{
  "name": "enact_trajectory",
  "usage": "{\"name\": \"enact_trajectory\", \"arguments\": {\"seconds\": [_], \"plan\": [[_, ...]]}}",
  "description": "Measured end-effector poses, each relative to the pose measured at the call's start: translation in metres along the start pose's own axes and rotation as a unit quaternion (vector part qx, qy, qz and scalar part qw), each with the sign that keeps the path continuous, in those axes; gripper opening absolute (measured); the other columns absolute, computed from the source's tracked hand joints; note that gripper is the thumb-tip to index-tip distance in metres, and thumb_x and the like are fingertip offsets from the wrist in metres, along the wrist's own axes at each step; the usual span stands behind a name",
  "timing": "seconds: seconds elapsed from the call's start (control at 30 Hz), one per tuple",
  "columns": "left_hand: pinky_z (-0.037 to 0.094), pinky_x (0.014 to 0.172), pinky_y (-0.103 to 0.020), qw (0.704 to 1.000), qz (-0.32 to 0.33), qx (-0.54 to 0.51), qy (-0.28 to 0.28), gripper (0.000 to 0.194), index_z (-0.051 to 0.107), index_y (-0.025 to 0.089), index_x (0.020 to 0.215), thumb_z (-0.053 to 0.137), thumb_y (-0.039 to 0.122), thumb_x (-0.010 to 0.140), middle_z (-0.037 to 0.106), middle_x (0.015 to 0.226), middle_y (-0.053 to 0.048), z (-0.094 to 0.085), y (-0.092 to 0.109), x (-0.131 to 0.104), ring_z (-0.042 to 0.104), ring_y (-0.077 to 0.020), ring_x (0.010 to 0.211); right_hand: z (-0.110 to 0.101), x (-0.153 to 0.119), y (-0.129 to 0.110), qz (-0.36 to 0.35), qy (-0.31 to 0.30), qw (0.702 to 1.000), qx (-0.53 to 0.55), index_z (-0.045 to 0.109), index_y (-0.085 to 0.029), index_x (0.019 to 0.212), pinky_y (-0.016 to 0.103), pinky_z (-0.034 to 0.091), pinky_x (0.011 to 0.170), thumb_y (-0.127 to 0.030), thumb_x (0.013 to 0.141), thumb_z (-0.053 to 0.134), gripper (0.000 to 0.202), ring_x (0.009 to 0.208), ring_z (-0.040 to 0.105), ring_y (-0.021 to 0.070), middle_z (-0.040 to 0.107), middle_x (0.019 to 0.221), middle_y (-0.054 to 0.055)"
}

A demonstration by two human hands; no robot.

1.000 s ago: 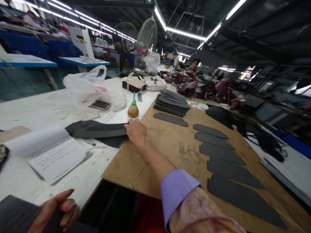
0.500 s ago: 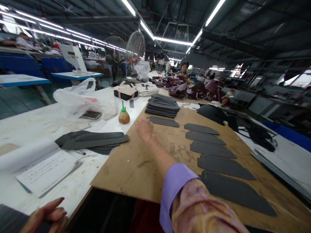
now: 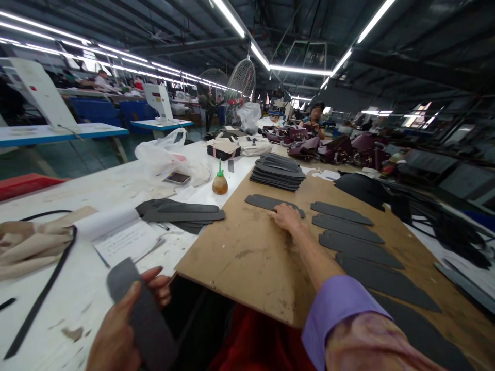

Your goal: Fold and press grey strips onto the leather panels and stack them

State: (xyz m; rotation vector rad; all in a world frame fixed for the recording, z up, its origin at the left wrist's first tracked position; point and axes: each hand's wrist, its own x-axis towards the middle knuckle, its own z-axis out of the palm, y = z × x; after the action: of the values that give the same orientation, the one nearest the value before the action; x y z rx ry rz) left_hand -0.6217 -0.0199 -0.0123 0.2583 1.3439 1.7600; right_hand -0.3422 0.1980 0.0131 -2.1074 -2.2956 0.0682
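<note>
Right hand (image 3: 285,217) now shifted rightward across brown board (image 3: 247,252), off desk-side stack, onto single grey piece (image 3: 270,204); fingers spread flat on it, gripping nothing. Left hand (image 3: 124,324) raised into view, clamped on one grey strip (image 3: 144,309), thumb on top. Row of grey pieces (image 3: 348,226) on board right of hand: at least five visible, lying side by side. One tall stack (image 3: 277,172) at board's far end. One loose pile (image 3: 181,214) on white desk (image 3: 77,185). One glue bottle (image 3: 220,183), one open notebook (image 3: 124,237).
</note>
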Motion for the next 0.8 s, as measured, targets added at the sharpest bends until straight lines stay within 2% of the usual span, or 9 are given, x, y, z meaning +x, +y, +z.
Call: {"name": "enact_trajectory", "arguments": {"seconds": [0.07,0.17,0.27,0.4,0.57,0.7,0.8], "plan": [[0.055,0.063,-0.022,0.995,-0.041,-0.031,-0.081,0.024,0.067,0.016,0.098,0.066,0.022,0.075,0.072,0.079,-0.004,0.015,-0.009,-0.011,0.065,-0.0148,0.065,-0.001,-0.022,-0.001,-0.015,-0.014,1.000,-0.001,0.059,-0.017,0.111,0.045,0.046,0.089,-0.041,0.090,0.052,0.032,0.103,0.057,0.0207,0.059,0.116,0.008],[0.055,0.072,-0.024,0.973,-0.076,-0.077,-0.205,0.044,0.061,0.017,0.115,0.072,0.025,0.074,0.072,0.094,-0.007,0.041,-0.025,-0.029,0.067,-0.0167,0.079,-0.001,-0.061,-0.002,-0.033,-0.028,0.999,0.005,0.061,-0.017,0.102,0.042,0.045,0.087,-0.042,0.090,0.049,0.031,0.099,0.058,0.0205,0.062,0.108,0.007],[0.052,0.082,-0.027,0.939,-0.125,-0.133,-0.293,0.047,0.058,0.020,0.120,0.072,0.019,0.075,0.070,0.103,-0.007,0.064,-0.043,-0.040,0.067,-0.0179,0.092,0.001,-0.098,-0.002,-0.048,-0.029,0.998,0.019,0.064,-0.018,0.097,0.037,0.042,0.082,-0.040,0.089,0.048,0.027,0.098,0.058,0.0229,0.063,0.103,0.010],[0.049,0.089,-0.028,0.910,-0.170,-0.169,-0.339,0.045,0.056,0.022,0.122,0.066,0.013,0.080,0.067,0.109,-0.005,0.079,-0.059,-0.049,0.065,-0.0174,0.098,0.006,-0.131,0.003,-0.062,-0.012,0.996,0.060,0.065,-0.021,0.091,0.032,0.039,0.076,-0.036,0.086,0.051,0.021,0.092,0.059,0.0220,0.063,0.099,0.009],[0.050,0.085,-0.028,0.890,-0.204,-0.128,-0.386,0.036,0.059,0.018,0.118,0.063,0.013,0.082,0.067,0.110,-0.008,0.087,-0.063,-0.056,0.066,-0.0169,0.091,0.006,-0.144,0.013,-0.064,0.034,0.983,0.171,0.066,-0.019,0.082,0.031,0.039,0.078,-0.030,0.086,0.050,0.019,0.088,0.059,0.0208,0.065,0.091,0.008],[0.053,0.079,-0.028,0.881,-0.214,-0.088,-0.413,0.029,0.062,0.015,0.113,0.062,0.017,0.084,0.069,0.103,-0.009,0.094,-0.065,-0.062,0.068,-0.0179,0.087,-0.003,-0.151,0.018,-0.068,0.071,0.948,0.303,0.066,-0.020,0.091,0.031,0.041,0.085,-0.038,0.090,0.042,0.030,0.096,0.060,0.0200,0.067,0.098,0.007],[0.054,0.073,-0.027,0.852,-0.244,-0.058,-0.459,0.026,0.064,0.013,0.107,0.064,0.022,0.083,0.070,0.093,-0.009,0.099,-0.069,-0.069,0.069,-0.0182,0.080,-0.004,-0.158,0.013,-0.082,0.059,0.913,0.396,0.063,-0.022,0.106,0.027,0.045,0.083,-0.044,0.090,0.043,0.034,0.097,0.062,0.0162,0.068,0.105,0.004]]}}
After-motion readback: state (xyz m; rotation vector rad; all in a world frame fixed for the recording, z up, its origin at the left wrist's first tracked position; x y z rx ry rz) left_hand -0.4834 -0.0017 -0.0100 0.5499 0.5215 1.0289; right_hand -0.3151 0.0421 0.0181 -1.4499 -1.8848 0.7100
